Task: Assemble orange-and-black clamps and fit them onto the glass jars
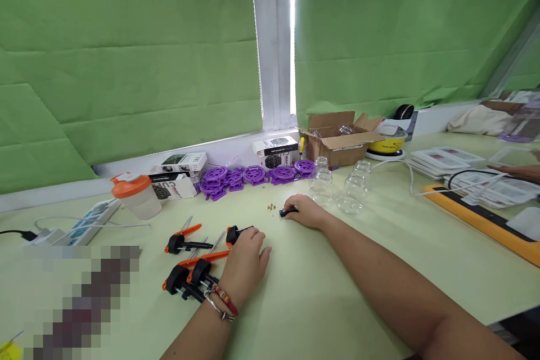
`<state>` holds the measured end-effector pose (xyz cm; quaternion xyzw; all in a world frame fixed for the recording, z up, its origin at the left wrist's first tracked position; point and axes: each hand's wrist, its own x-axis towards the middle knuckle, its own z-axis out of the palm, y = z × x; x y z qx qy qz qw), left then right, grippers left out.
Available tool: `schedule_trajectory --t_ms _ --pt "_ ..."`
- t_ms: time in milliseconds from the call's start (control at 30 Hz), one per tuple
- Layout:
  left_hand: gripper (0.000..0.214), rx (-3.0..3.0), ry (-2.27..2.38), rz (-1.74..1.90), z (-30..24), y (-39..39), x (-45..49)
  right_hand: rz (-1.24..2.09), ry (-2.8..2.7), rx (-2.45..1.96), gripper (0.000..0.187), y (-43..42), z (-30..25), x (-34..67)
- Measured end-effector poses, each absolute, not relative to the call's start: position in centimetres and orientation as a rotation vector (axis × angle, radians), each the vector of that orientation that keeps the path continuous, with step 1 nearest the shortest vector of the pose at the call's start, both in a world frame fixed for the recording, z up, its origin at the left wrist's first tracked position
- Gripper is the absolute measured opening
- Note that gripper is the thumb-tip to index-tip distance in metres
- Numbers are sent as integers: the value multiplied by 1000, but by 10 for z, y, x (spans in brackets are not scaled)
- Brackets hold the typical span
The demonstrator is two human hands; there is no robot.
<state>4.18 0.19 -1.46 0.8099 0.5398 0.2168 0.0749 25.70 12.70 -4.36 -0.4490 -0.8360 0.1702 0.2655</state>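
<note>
My right hand (304,211) pinches a small black part (287,212) just above the table. Several tiny brass-coloured pieces (271,207) lie to the left of those fingers. My left hand (248,256) rests loosely beside a group of orange-and-black crank-like parts, its thumb apart and its other fingers partly hidden. Its fingers touch or overlap the black shaft of one crank-like part (233,235). Further left lie another crank-like part (175,243) and a lower one (177,279), with thin metal rods among them.
Purple round plastic parts (253,175) line the back, near printed boxes (276,152) and an open cardboard box (337,149). Clear glass-like vessels (350,202) stand right of my right hand. An orange-lidded shaker (137,197) and a power strip (93,222) are left. Another person's hand (518,171) is far right.
</note>
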Motion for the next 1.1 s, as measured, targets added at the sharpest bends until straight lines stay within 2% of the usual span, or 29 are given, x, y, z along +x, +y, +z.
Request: schedule_trajectory --t_ms 267,433,500,633,700,833,867,967,1100 --pt "19 2456 1676 763 -3 3 32 454 -2257 -1235 11 123 -42 257" --pt "28 2259 2193 958 13 16 -9 431 -2202 -1190 17 121 -44 262" --pt "28 2183 2291 847 14 19 -20 420 -2145 -1175 18 118 -43 262" --pt "39 2222 2173 441 7 17 -14 478 -2076 -1094 15 101 -37 250" --pt "33 2324 2104 344 5 13 -5 569 -2102 -1027 17 87 -34 237" --pt "17 2450 2030 291 8 7 7 678 -2200 -1017 36 64 -33 201" --pt "15 2466 2008 298 9 6 8 664 -2252 -1022 37 60 -33 192" --pt "14 2482 1964 317 11 6 8 601 -2365 -1133 23 57 -35 177" --pt "19 2465 2066 249 10 13 -4 633 -2270 -1196 28 59 -38 182"
